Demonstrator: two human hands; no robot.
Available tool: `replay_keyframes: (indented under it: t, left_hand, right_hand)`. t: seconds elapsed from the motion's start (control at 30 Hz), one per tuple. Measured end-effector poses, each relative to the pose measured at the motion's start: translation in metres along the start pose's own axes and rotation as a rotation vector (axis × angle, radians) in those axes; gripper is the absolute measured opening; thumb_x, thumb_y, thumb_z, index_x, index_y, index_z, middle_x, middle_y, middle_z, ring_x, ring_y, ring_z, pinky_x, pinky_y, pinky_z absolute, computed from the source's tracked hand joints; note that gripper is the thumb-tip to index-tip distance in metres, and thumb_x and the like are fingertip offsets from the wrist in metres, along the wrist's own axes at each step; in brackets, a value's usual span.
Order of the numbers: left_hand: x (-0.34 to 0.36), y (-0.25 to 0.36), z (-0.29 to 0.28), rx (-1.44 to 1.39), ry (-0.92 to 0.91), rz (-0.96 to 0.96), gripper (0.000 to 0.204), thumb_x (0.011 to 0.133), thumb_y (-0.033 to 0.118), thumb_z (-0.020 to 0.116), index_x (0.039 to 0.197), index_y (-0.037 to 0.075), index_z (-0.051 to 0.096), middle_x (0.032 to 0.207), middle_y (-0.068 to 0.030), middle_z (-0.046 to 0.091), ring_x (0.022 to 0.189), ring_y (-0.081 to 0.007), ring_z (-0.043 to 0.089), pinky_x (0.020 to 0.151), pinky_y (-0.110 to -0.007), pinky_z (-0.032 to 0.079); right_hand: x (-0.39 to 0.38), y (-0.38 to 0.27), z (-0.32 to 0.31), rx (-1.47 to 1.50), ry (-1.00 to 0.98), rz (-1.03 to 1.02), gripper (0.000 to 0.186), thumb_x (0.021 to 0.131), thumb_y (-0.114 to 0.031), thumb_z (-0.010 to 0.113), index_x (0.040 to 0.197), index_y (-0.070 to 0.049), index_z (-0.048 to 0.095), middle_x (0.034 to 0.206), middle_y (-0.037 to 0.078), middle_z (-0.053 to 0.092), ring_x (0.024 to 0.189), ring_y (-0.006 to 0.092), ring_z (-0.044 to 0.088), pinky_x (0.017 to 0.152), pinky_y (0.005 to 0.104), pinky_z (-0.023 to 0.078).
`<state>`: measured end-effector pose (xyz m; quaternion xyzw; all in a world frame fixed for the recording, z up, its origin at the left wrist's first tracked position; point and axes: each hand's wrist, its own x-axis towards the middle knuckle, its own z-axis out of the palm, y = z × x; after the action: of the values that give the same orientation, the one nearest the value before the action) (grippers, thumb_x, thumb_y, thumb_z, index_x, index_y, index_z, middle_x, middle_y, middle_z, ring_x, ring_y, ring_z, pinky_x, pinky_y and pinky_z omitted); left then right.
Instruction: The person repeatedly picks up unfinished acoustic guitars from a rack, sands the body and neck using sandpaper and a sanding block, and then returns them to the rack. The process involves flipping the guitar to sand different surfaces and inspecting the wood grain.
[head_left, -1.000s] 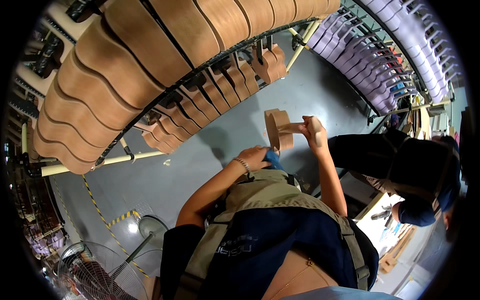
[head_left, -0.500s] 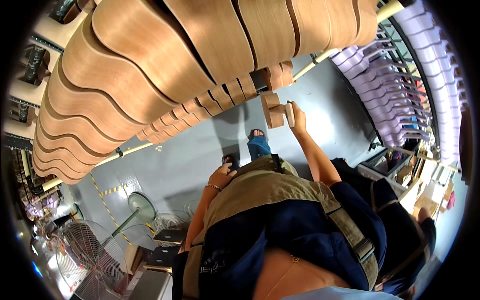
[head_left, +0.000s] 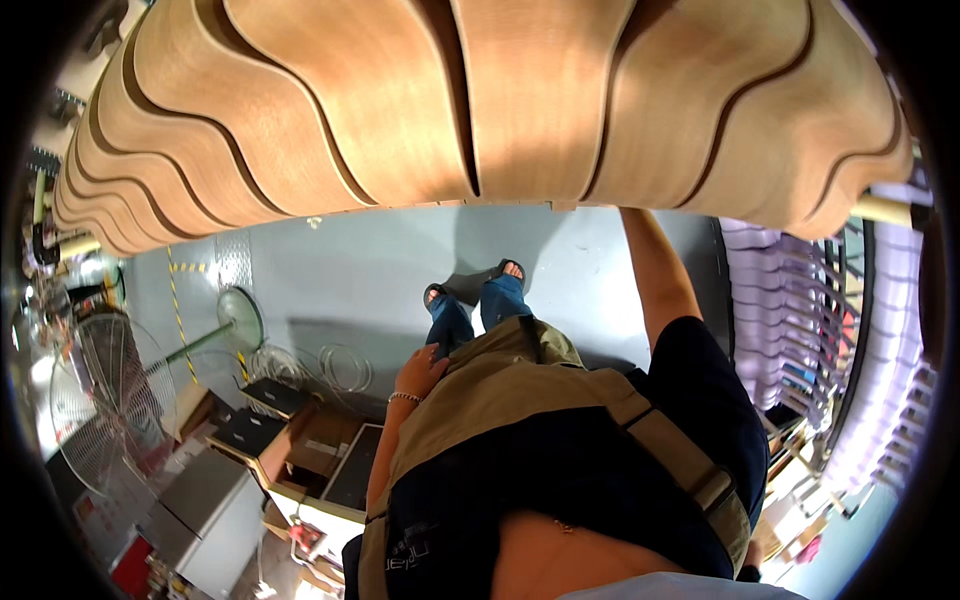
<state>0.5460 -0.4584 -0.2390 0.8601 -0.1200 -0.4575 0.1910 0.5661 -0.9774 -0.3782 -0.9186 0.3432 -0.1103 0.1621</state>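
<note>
One row of wavy-edged wooden guitar bodies (head_left: 540, 100) spans the top of the head view, with smooth grey floor (head_left: 590, 265) showing below it. The right forearm (head_left: 662, 275) passes behind the row's lower edge; the right hand is hidden, its grip impossible to tell. The left hand (head_left: 422, 371) lies loose, grasping nothing, at the tan apron's (head_left: 500, 390) edge. Left: standing fan (head_left: 122, 375), yellow-and-black floor tape (head_left: 188, 267), coiled cables (head_left: 277, 362). Right: racked lilac bodies (head_left: 758, 320).

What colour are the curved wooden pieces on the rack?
The wooden pieces are light brown; the head view shows this best.
</note>
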Motion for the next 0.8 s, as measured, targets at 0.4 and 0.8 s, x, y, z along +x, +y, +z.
replay_keyframes:
  t: [0.4,0.8]
  left_hand:
    - [-0.042,-0.045,0.077,-0.339,0.128,-0.127,0.043,0.081,0.035,0.057,0.113,0.007,0.053,0.091,-0.0140,0.062,0.085,-0.0268,0.060,0.074,-0.037,0.047]
    - [-0.049,-0.039,0.063,-0.189,-0.021,-0.301,0.049,0.085,0.041,0.048,0.121,0.008,0.049,0.113,-0.0175,0.056,0.106,-0.0342,0.052,0.089,-0.042,0.041]
  right_hand:
    - [0.014,-0.022,0.013,0.169,-0.180,0.014,0.026,0.084,-0.013,0.052,0.106,0.000,0.055,0.098,0.020,0.060,0.094,0.0328,0.056,0.081,0.0361,0.044]
    - [0.033,-0.072,0.076,0.294,-0.282,0.057,0.025,0.085,-0.012,0.050,0.105,0.002,0.056,0.100,0.019,0.060,0.095,0.0310,0.057,0.083,0.0355,0.044]
